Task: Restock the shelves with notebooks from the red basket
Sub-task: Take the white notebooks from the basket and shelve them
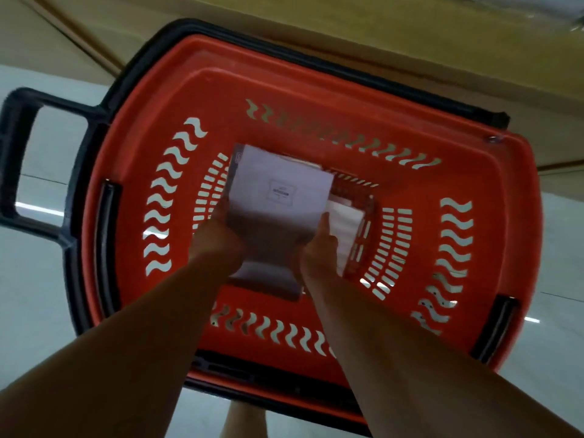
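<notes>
Notebooks (279,192), a small stack with flat, pale, matte covers and a faint rectangular label printed at the centre of the uppermost one, sit low inside the red basket (505,191), above its slotted bottom; whether the stack rests there or is raised cannot be told. Left hand (218,240) grasps the stack at its near left edge, fingers curled round it. Right hand (319,245) grasps the near right edge, thumb lying on the top cover. Both bare forearms reach down into the basket from the lower edge of the view. Further white notebooks (344,226) lie just beside the held stack on its right. The basket is of smooth moulded red plastic with rounded corners. Its sloping walls are pierced by rows of wavy slots and its bottom by short straight slots. A black rim edges its far and left sides, and a black loop handle (19,153) of rounded rectangular outline projects to the left. The basket stands on a pale, glossy tiled floor (34,295) that reflects strips of light. A flat tan board (363,49) crosses the top of the view. Motion blur softens fine detail.
</notes>
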